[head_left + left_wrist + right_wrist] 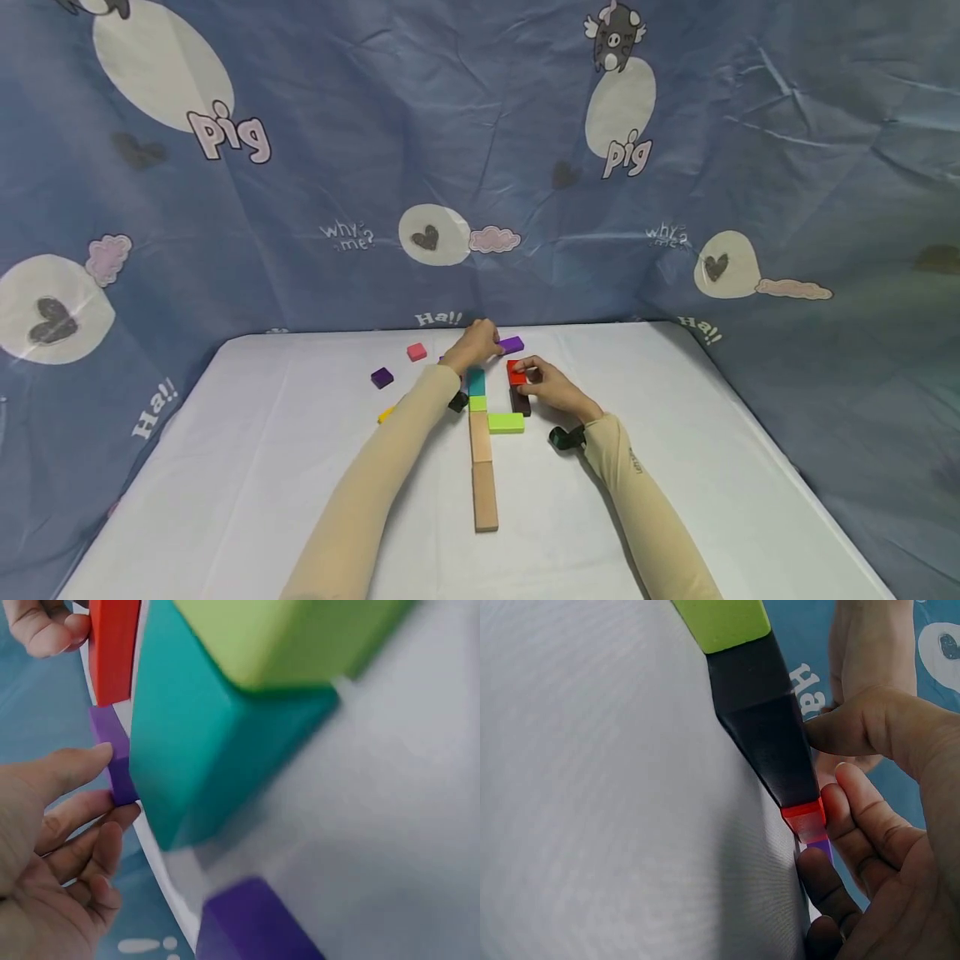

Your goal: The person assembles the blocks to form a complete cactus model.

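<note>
At the far edge of the table my left hand [476,345] pinches a purple block [512,345] between thumb and fingers. In the left wrist view, the thumb lies on one face of this purple block [112,754] and a fingertip is at its end. My right hand [553,387] has curled fingers around the red block [516,372]; a fingertip overlaps its far part. The right thumb is beside the black block [520,402], which lines up end to end with the red one. A teal block [477,382] stands between the hands, nearer the left.
Two plain wooden blocks [483,497] and a small green piece [477,403] continue the row from the teal block. A light green block [506,423] lies crosswise beside it. Left of the row are dark purple [382,377], pink [416,352] and yellow [386,414] blocks. A patterned curtain [525,275] hangs behind.
</note>
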Available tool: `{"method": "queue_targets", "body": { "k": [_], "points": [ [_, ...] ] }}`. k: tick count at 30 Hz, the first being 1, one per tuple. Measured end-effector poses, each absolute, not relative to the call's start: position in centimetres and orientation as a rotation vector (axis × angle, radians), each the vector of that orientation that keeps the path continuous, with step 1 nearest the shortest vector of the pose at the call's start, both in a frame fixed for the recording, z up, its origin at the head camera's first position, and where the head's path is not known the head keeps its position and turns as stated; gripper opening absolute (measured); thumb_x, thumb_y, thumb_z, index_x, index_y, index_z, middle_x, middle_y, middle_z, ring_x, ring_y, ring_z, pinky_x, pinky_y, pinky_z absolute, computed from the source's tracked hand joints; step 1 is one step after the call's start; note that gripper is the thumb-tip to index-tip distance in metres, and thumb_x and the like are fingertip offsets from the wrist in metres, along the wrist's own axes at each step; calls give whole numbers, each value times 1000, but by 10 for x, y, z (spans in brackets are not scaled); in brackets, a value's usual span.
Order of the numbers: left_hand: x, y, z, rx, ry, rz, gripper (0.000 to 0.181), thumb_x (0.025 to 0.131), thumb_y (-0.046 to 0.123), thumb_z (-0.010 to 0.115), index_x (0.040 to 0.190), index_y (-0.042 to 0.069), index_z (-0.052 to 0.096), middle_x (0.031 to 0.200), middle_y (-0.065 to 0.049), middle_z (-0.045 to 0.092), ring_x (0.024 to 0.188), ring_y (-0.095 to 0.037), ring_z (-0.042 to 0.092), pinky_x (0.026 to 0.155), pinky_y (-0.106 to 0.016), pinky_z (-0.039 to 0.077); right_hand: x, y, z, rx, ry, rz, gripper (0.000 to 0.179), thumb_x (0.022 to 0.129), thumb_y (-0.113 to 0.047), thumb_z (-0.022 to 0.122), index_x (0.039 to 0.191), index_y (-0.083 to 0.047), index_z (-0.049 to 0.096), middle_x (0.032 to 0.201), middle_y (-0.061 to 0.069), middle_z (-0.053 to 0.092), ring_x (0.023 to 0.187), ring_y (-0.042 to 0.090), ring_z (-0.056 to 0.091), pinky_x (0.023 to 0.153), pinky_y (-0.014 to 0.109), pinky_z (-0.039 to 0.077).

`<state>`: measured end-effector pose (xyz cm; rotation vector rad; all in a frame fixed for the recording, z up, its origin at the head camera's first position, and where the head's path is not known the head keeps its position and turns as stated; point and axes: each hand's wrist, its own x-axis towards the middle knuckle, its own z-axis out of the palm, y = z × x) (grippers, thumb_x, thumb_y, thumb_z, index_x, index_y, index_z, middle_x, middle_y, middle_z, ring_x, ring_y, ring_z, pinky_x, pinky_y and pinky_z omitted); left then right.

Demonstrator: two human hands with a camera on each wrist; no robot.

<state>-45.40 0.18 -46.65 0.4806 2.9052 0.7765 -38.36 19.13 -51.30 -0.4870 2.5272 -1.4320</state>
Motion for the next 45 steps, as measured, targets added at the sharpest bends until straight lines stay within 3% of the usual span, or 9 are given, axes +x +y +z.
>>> {"method": "queue_targets", "body": {
  "k": [6,10,14,18,26,32,35,39,45],
  "points": [
    [-452,-3,-461,445,2880,819,19,81,19,78,88,3,70,99,-11,63,96,-22,55,84,-36,49,-381,196,-511,-439,2542,-1468,37,85,-8,69,119,-9,57,121,10,58,103,23,50,88,32,37],
    [-454,-6,-462,468,2873,757,26,85,25,74,98,2,72,105,-12,66,101,-24,59,88,-38,50,-381,197,-512,-460,2530,-1474,37,85,-9,70,119,-9,56,120,11,58,100,21,50,85,30,38],
    [-457,-11,-462,597,2891,604,37,93,25,64,126,8,64,128,-8,63,124,-25,53,113,-47,29,-379,195,-514,-475,2504,-1493,37,85,-7,69,119,-7,56,119,12,57,97,20,50,82,29,39],
    [-457,-15,-458,762,2815,479,53,93,6,58,144,18,48,148,-4,46,143,-27,32,117,-57,4,-378,195,-515,-470,2507,-1506,36,84,-4,69,118,-7,56,118,12,57,97,21,49,83,30,38],
    [-450,-17,-458,796,2717,328,58,93,4,56,146,27,45,152,-2,41,144,-27,31,115,-59,14,-378,191,-514,-488,2489,-1491,40,86,-8,70,123,-5,55,124,15,56,103,24,49,84,30,38],
    [-447,-13,-454,863,2785,199,50,91,17,67,139,17,53,147,0,47,138,-20,39,117,-50,18,-378,190,-512,-513,2475,-1510,41,86,-7,69,123,-2,54,124,18,56,100,25,49,82,31,37],
    [-446,-9,-450,870,2808,206,38,88,24,72,122,8,66,124,-4,65,114,-21,55,109,-43,28,-379,189,-511,-491,2484,-1489,39,86,-8,69,122,-5,55,122,15,57,98,22,49,81,30,38],
    [-446,-9,-448,816,2848,224,30,83,34,76,98,7,71,87,-2,66,84,-19,53,96,-40,34,-380,189,-511,-476,2487,-1474,37,87,-9,68,121,-8,55,122,12,57,99,20,51,83,30,40],
    [-447,-14,-447,749,2813,307,43,87,38,71,118,8,68,114,-5,68,113,-21,57,115,-45,23,-381,190,-511,-452,2510,-1460,35,87,-10,68,120,-10,55,121,10,57,100,20,50,85,30,40]
  ]
}}
